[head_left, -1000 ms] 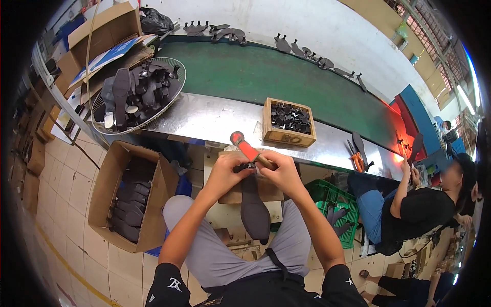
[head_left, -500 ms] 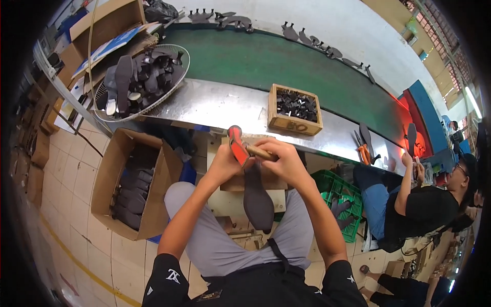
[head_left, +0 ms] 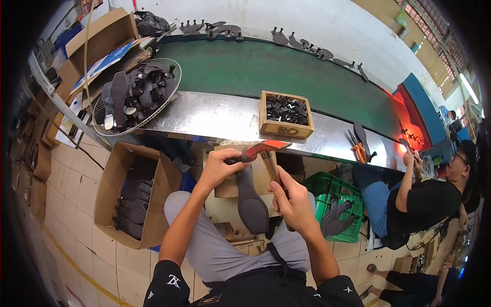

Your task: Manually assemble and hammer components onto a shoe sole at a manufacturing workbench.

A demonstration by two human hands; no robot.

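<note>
Across the middle of the head view, my right hand (head_left: 294, 203) is wrapped round the wooden handle of a hammer (head_left: 270, 148). Its red head is raised over a wooden block (head_left: 227, 187). My left hand (head_left: 220, 166) is closed at the heel end of a dark grey shoe sole (head_left: 251, 207), which points down toward my lap. The hammer head partly covers that end and my left fingertips, so any small part pinched there is hidden. Just beyond the block, a wooden box (head_left: 286, 129) of small black pieces stands on the metal bench edge.
A wire basket (head_left: 176, 77) heaped with soles stands at the left; below it is a cardboard box (head_left: 166, 174) of soles. A green crate (head_left: 317, 187) with soles sits at my right. Orange-handled pliers (head_left: 359, 152) lie on the bench. A co-worker (head_left: 424, 204) sits further right. Behind runs a green belt (head_left: 225, 66).
My right hand has drawn back toward me and to the right, swinging the hammer's head round to the right. My left hand stays by the sole's heel end. The co-worker's hands have lowered a sole.
</note>
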